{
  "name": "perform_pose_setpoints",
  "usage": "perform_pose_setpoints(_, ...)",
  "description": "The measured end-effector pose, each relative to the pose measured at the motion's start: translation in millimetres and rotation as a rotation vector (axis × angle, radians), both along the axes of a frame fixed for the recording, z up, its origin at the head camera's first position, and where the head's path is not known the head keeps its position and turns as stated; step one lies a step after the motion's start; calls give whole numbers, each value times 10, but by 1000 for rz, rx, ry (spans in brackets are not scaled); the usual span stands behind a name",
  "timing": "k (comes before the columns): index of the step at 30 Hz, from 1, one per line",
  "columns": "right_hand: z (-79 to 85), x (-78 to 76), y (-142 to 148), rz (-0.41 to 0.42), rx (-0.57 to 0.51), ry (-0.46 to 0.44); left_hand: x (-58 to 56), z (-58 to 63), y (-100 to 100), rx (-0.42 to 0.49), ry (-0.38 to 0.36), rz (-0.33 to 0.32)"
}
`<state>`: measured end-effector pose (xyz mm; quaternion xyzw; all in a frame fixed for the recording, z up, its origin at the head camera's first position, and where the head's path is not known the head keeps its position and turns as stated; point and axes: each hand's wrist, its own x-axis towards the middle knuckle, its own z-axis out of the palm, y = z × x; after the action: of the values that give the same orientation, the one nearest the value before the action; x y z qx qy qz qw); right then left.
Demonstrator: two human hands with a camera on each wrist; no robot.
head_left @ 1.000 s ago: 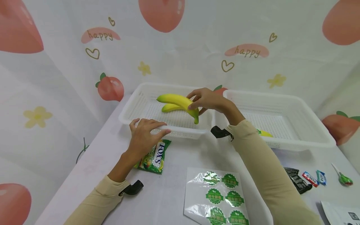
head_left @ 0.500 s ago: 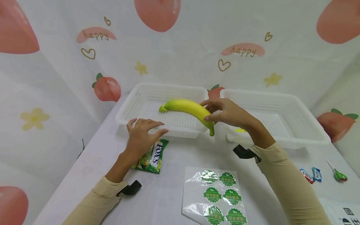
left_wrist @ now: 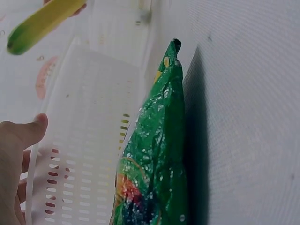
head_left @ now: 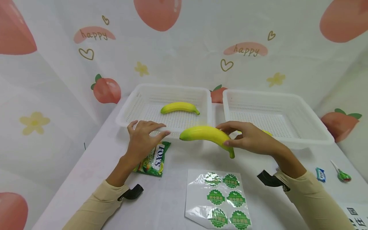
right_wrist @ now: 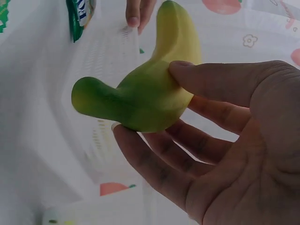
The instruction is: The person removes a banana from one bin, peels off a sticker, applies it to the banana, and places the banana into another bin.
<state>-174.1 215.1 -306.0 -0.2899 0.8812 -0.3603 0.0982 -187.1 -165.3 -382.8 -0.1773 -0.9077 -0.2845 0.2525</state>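
My right hand pinches a yellow banana with a green tip between thumb and fingers. It is raised in front of the left basket's near rim; in the right wrist view the stem end of the banana points left, past the fingertips. My left hand holds the near rim of the left white plastic basket, fingers over the edge and thumb along the front, as the left wrist view also shows at the basket wall. A second banana lies inside this basket.
Another white basket stands to the right, with a yellow thing partly hidden by my right hand. A green FOX'S candy bag lies below my left hand. Nearer are a sheet of green stickers, a small blue-wrapped sweet and a lollipop.
My right hand has carried the banana out of the left basket, toward me and to the right. The second banana now shows in full. My left hand stays at the rim.
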Motion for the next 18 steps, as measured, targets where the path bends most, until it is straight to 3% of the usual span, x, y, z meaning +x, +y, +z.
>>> perform_pose_setpoints(12,-248,310,189,13,7,-15,-11,-8,-9,-5,-13,1)
perform_pose_setpoints(18,-397,357,233,-24,61,-21,-11,-14,-7,-5,-12,8)
